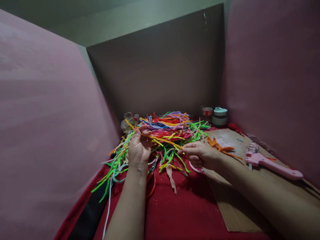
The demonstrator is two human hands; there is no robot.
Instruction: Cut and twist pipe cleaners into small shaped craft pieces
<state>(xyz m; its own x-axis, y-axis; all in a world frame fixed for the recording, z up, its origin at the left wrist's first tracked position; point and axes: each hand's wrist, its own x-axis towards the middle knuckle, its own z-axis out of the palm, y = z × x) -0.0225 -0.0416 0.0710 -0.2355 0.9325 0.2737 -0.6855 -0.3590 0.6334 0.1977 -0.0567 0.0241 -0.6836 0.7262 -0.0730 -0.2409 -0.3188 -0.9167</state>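
An orange pipe cleaner [162, 138] stretches between my two hands, above a heap of many-coloured pipe cleaners [165, 125]. My left hand [140, 148] is closed on it, palm turned up, and one end sticks out past the fingers at upper left. My right hand [197, 152] pinches the other end between thumb and forefinger. Below the left wrist lie red-handled scissors [152, 186], partly hidden by the forearm. A twisted beige pipe cleaner piece [171, 178] rests on the red cloth [185, 206] between my arms.
On the right, a cardboard sheet [232, 213] carries a pink glue gun [272, 166] and a bent orange pipe cleaner shape [221, 146]. A lidded jar [220, 116] stands at the back right. Clear containers [127, 121] stand behind the heap. Pink walls [50, 116] rise on both sides.
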